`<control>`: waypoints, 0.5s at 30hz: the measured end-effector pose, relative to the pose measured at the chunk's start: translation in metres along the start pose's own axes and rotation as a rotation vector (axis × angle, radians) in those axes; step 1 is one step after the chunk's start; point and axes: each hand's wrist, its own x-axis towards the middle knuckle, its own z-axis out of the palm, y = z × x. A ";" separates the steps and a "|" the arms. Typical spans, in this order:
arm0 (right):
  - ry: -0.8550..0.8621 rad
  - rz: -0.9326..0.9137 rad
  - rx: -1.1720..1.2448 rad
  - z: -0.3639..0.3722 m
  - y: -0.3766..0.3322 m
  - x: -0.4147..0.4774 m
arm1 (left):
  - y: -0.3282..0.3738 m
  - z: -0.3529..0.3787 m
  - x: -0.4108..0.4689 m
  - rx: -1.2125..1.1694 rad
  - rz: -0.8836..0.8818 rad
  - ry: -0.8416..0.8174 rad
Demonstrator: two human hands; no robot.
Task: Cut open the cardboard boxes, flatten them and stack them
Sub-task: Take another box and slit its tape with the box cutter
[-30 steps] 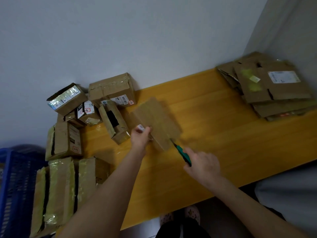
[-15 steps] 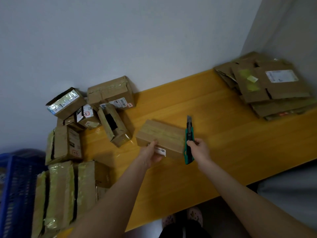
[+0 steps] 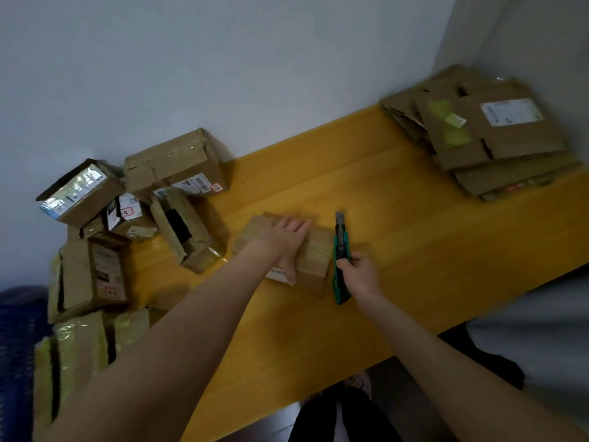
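One head-worn wide-angle camera looks forward and down, close over the table (image 3: 398, 224).

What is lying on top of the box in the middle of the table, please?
The left hand presses flat on the box; the top beneath the palm is hidden.

Boxes (image 3: 172, 199) left on table (image 3: 398, 224), flat stack (image 3: 484, 138) right.

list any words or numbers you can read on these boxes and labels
No text is readable.
white label on the flattened stack: too blurred.
barcode label on the back box: too small.
label on the pressed box, by the left hand: blurred.
utility knife in the right hand: no print seen.
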 end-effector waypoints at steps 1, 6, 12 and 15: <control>0.004 -0.002 0.001 0.000 0.001 0.001 | 0.003 0.001 0.005 0.030 -0.007 -0.012; -0.037 0.032 0.047 -0.006 0.002 0.002 | 0.003 0.008 0.008 0.009 -0.028 -0.062; -0.060 -0.008 0.091 -0.017 -0.006 -0.007 | 0.007 0.024 -0.013 -0.078 -0.084 -0.031; -0.022 -0.125 0.028 -0.027 -0.007 -0.016 | 0.006 0.038 -0.028 -0.132 -0.119 0.174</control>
